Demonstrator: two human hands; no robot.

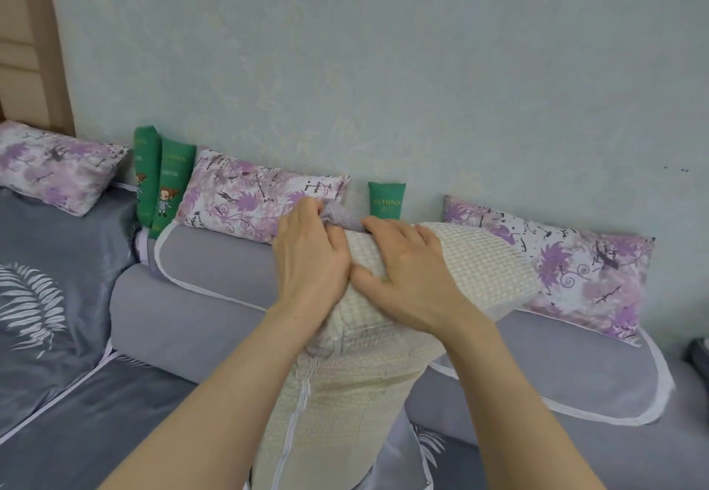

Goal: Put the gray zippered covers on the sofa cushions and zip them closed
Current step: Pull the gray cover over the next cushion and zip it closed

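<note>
— Wall [383, 48], pale blue-green, textured. Next entry?
— Sofa [184, 297], gray upholstery with white piping, set along that wall. Then cushion [345, 393], cream waffle weave, stood on end in front of the sofa back, zip [303, 386] running down its near face.
— Pillows?
— Floral pillows [245, 194], lilac print, leaning on the wall above the sofa back.
— Hands?
— Left hand [310, 259]: grip clamped, pinching the gray cover [337, 217], a small bunch of fabric at the cushion's top end. Right hand [406, 274]: grip curled over that same end, touching the left.
— Smalls?
— Green pouches [385, 201], upright between the pillows.
</note>
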